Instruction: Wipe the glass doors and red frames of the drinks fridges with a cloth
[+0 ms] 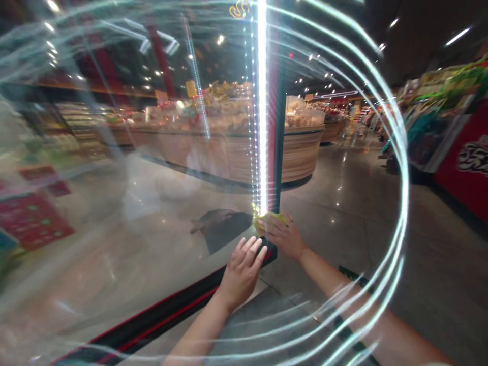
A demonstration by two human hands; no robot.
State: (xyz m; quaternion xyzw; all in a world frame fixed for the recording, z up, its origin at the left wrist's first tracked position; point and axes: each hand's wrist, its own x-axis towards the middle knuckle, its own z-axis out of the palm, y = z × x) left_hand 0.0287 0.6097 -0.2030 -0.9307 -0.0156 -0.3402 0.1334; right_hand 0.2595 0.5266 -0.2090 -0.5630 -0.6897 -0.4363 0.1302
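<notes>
My right hand (280, 235) presses a yellow cloth (271, 220) against the foot of an upright post with a bright light strip (262, 127). The fingers lie over the cloth, which bunches out around them. Just to the left, my left hand (244, 267) rests with its fingers stretched out on the black edge (267, 252) at the corner of the frame, with nothing in it. A large glass pane (160, 239) rises from the black and red lower rail (171, 312) and carries faint reflections.
Beyond the glass stands a rounded wood-panelled display counter (229, 152) heaped with goods. To the right, a shiny floor aisle (343, 203) runs past a red stand (465, 168) and stocked racks. Curved light streaks cross the view.
</notes>
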